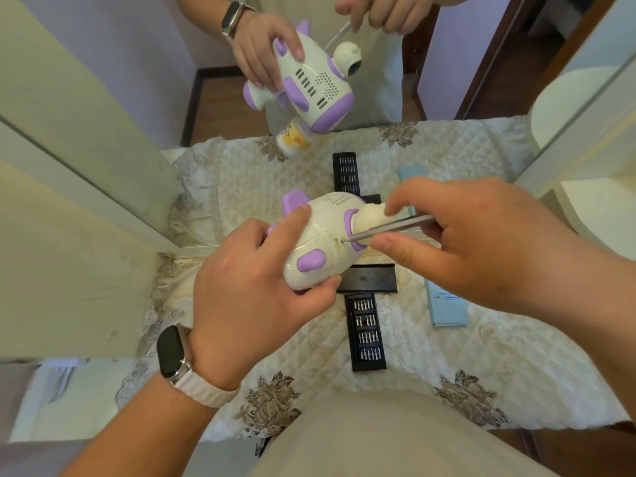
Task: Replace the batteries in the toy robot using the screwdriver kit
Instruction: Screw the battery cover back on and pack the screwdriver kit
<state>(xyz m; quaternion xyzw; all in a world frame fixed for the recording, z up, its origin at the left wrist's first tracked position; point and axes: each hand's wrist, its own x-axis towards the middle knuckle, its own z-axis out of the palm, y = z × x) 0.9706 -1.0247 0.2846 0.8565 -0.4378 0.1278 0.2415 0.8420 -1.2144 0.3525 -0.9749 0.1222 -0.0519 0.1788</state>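
My left hand (254, 290) grips the cream and purple toy robot (323, 242), holding it tilted above the table. My right hand (461, 242) pinches a thin grey screwdriver (389, 228) between thumb and fingers. The screwdriver's tip sits in a screw hole on the robot's body, next to the purple collar below its head. Below the toy on the cloth lie the black bit tray (366, 333) with several rows of bits and the kit's black sleeve (370, 278).
A quilted cream cloth (447, 356) covers the table. A light blue box (447, 308) lies to the right of the kit. A mirror (447, 80) stands right behind the table and reflects the hands, toy and kit. A beige wall panel lies to the left.
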